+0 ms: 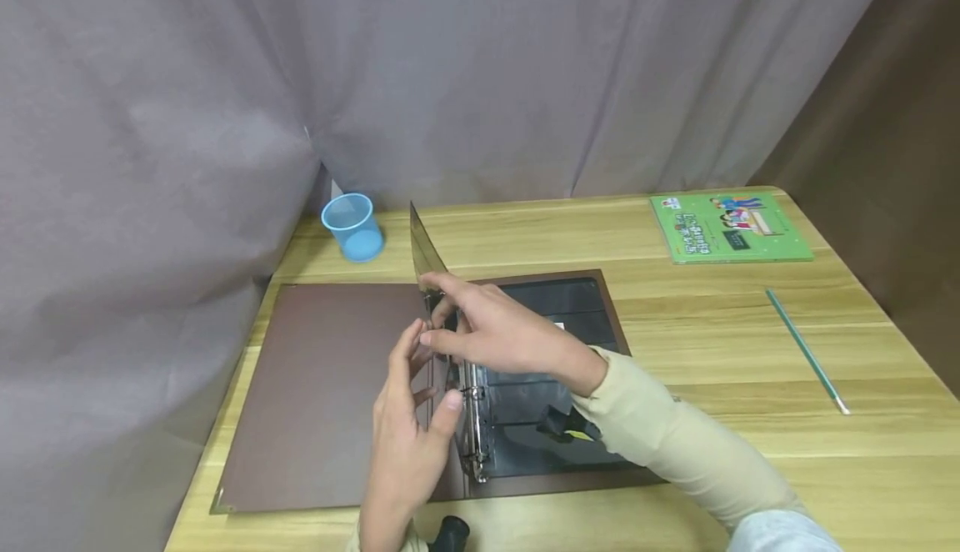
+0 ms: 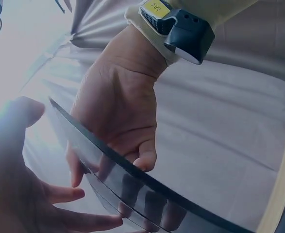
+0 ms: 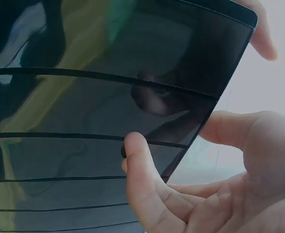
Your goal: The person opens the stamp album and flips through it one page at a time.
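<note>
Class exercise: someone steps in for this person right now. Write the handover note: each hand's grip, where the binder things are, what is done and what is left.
Right hand: grip pinches the edge of a dark pocketed sleeve page, lifted upright over the rings.
Left hand: fingers straight beside the page, thumb near the binder rings; it holds nothing.
Brown binder lies open flat on the table; more dark pages lie on its right half.
Done: binder opened, one page raised.
Left: the page is not yet laid on either side; whether the rings are open cannot be told.
Nearby, untouched: blue cup, green booklet, pen.
</note>
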{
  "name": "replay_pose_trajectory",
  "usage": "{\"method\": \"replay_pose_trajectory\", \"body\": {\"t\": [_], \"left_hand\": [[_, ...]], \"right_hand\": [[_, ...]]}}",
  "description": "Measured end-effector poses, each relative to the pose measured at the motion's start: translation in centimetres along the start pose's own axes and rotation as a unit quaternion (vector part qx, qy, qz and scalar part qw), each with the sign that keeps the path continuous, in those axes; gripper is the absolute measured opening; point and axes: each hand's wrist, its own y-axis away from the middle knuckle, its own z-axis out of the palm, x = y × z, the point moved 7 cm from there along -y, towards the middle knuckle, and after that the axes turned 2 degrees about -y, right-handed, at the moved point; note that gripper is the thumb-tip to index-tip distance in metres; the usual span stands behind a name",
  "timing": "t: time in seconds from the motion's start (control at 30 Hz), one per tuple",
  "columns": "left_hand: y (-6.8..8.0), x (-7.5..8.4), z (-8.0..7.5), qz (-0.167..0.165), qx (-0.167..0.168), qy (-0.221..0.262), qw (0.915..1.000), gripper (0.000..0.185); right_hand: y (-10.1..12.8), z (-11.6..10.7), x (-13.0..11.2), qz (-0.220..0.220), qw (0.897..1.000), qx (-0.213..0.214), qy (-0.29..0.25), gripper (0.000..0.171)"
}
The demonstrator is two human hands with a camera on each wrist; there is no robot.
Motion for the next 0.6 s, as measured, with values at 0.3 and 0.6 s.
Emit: {"method": "replay_pose_trajectory", "body": {"t": [0.3, 0.6], "left_hand": [[0.2, -0.4, -0.5, 0.010, 0.026, 0.008, 0.9996, 0.067], [0.7, -0.2, -2.4, 0.062, 0.068, 0.017, 0.9956, 0.058]], "right_hand": [[0.3, -0.9, 1.8, 0.022, 0.999, 0.021, -0.016, 0.065], [2.8, -3.3, 7.4, 0.056, 0.994, 0.095, -0.015, 0.053]]}}
